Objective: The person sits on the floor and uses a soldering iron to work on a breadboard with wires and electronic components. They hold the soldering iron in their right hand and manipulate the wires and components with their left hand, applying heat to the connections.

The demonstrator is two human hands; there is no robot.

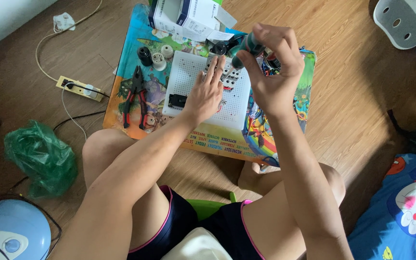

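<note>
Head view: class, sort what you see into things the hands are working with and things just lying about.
In use: screwdriver in right hand; white perforated board under left hand; grey blocks on it.

Lying about: pliers, power strip, green bag, white box, black spool.

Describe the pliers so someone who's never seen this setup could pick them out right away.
Start at the colourful cartoon mat on the wooden floor. Left of the white perforated board under the left hand lie the pliers, the only tool with red-and-black handles.
</note>
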